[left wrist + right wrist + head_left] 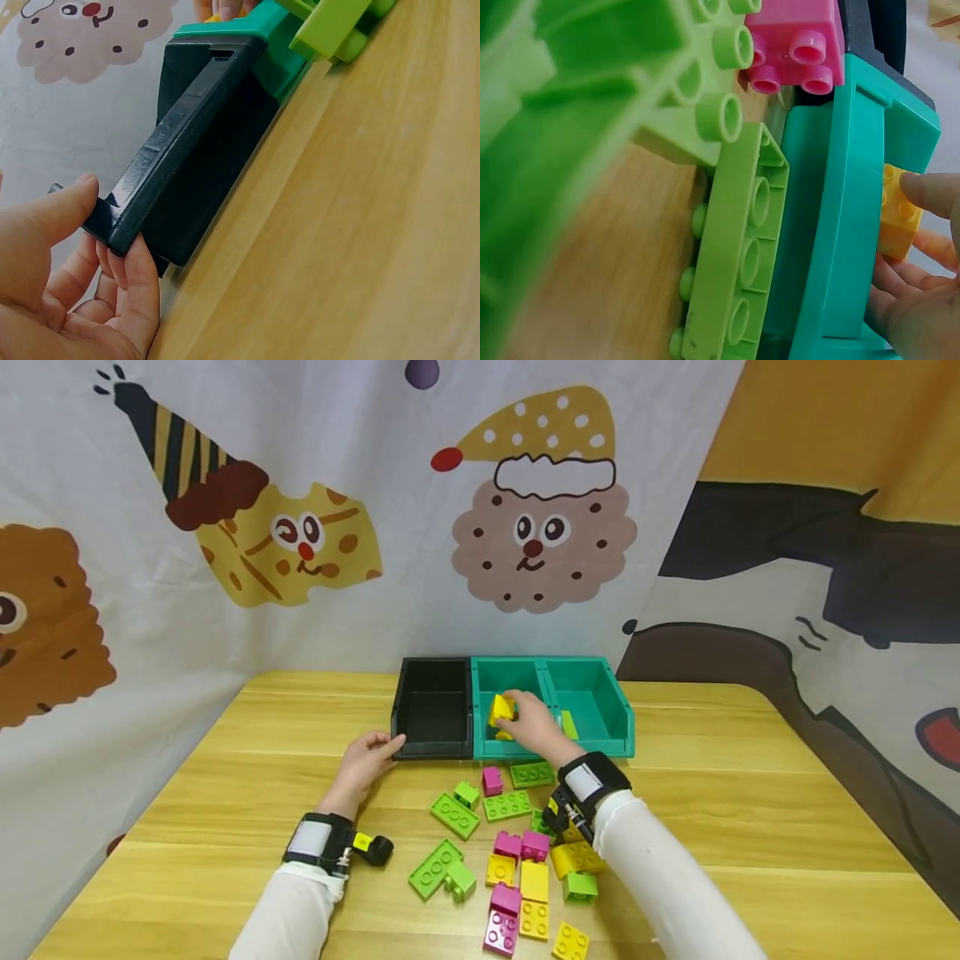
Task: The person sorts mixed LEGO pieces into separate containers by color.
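Observation:
My left hand (366, 767) holds the front left corner of a black bin (435, 750). In the left wrist view its thumb lies over the rim, with fingers curled beneath. My right hand (536, 727) reaches into the middle teal bin (517, 749) and pinches a yellow toy brick (499, 708) between thumb and fingers. The studs of this yellow brick (897, 214) show in the right wrist view. Something else yellow (503, 735) lies beneath it in the bin. A light green piece (569, 724) sits in the right teal bin (600, 747), partly behind my hand.
Loose green bricks (454, 815), pink bricks (506, 898) and yellow bricks (534, 881) lie on the wooden table (225, 793) before the bins. Some sit under my right forearm, partly hidden. A printed cloth (360, 635) hangs behind the table.

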Motion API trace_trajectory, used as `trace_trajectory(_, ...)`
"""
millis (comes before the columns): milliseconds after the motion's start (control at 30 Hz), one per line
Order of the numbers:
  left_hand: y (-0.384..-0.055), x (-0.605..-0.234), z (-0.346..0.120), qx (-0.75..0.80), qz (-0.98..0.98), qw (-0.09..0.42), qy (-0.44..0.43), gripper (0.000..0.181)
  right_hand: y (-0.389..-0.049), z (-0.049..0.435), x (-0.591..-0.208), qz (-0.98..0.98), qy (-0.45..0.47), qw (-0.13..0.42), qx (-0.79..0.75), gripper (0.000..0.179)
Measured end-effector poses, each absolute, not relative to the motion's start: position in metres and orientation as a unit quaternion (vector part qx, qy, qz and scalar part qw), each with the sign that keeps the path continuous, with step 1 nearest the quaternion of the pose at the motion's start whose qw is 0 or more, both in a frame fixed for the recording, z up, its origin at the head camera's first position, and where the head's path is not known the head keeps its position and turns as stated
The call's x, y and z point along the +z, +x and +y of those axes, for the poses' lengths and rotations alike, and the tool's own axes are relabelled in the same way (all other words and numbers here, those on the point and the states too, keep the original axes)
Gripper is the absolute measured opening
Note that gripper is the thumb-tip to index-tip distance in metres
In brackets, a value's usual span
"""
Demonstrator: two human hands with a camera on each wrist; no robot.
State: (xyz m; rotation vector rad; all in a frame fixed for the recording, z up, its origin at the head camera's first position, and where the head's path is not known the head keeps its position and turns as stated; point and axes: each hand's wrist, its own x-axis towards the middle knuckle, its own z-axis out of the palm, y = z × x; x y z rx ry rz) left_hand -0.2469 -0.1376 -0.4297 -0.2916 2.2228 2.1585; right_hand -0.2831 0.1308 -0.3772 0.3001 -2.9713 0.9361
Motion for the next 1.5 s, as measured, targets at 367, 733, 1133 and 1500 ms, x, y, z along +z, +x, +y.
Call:
trace_trajectory(367,-0.245,-0.427,-0.136,0.693,0.716,0.012,-0.084,0.022,-0.286,0.127,-0.375,-0.950,0.074,0.004,0.304,0.051)
trace_trajectory(733,-0.247,-0.428,-0.135,0.698,0.711,0.012,-0.087,0.021,-0.287,0.127,-0.376,-0.955,0.075,-0.026,0.287,0.052)
trace_trajectory(1133,-0.246,-0.426,-0.136,0.697,0.711,0.015,-0.086,0.022,-0.287,0.126,-0.379,-0.966,0.092,-0.076,0.229,0.048)
trace_trajectory(1500,-0.247,-0.430,-0.138,0.699,0.710,0.011,-0.088,0.020,-0.282,0.135,-0.363,-0.949,0.140,-0.077,0.272,0.042)
